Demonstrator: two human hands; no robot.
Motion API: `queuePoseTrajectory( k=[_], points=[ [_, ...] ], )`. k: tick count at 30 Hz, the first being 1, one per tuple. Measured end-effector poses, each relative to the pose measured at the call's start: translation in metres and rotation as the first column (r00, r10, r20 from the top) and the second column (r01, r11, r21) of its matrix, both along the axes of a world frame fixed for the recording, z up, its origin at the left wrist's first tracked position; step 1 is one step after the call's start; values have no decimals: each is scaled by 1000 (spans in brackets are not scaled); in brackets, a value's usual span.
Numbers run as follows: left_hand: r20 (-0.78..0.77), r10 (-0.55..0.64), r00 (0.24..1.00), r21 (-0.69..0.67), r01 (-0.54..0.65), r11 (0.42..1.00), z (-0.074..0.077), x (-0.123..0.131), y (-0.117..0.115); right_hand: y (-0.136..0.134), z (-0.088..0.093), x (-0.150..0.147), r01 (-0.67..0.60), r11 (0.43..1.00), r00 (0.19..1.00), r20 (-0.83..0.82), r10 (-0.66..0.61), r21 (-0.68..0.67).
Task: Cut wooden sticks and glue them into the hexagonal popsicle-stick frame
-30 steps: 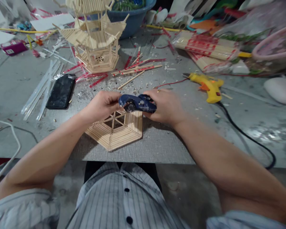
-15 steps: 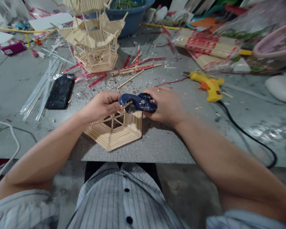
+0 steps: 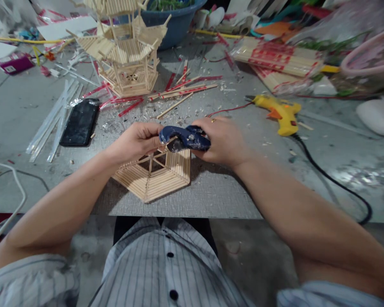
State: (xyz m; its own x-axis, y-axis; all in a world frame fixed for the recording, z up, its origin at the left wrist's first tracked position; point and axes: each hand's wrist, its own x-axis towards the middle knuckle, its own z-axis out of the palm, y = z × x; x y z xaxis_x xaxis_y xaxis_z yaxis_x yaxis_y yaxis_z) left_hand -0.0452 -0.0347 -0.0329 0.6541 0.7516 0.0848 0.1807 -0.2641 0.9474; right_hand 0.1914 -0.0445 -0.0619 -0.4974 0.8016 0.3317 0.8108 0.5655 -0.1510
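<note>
My right hand is wrapped round a dark blue hand cutter with pale specks on its body. On the other side, my left hand pinches a thin wooden stick, whose end lies at the cutter's curved jaw. Whether the blade touches the stick cannot be made out. Just below both hands, a hexagonal panel of wooden sticks lies on the table, with a spoked opening in its middle. My hands and the cutter hide its far edge.
A tiered wooden-stick pavilion stands at the back, before a blue basin. A black phone and clear glue sticks lie left. To the right are a yellow glue gun with a black cord and bagged sticks.
Both hands, the cutter and the stick keep almost the same position. The view has shifted very slightly.
</note>
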Motion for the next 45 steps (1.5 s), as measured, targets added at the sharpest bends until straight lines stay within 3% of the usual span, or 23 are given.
queuePoseTrajectory(
  k=[8,15,25,31,45],
  points=[
    [-13,5,1000,31,-4,1000,3,0,0,-1,-1,-1,4,1000,1000,-4,-4,13],
    [-37,121,992,147,-114,983,-1,3,-1,-2,-2,-2,52,998,998,21,-52,31],
    [-41,178,983,266,-161,950,-7,1,0,-4,-1,-4,93,995,995,25,-92,-44],
    [-67,204,977,274,-178,945,-7,2,-2,-6,2,-6,113,988,993,23,-112,-107],
    [-75,213,974,245,-189,951,-5,3,-2,-6,2,-7,140,983,990,44,-136,-118]
  ],
)
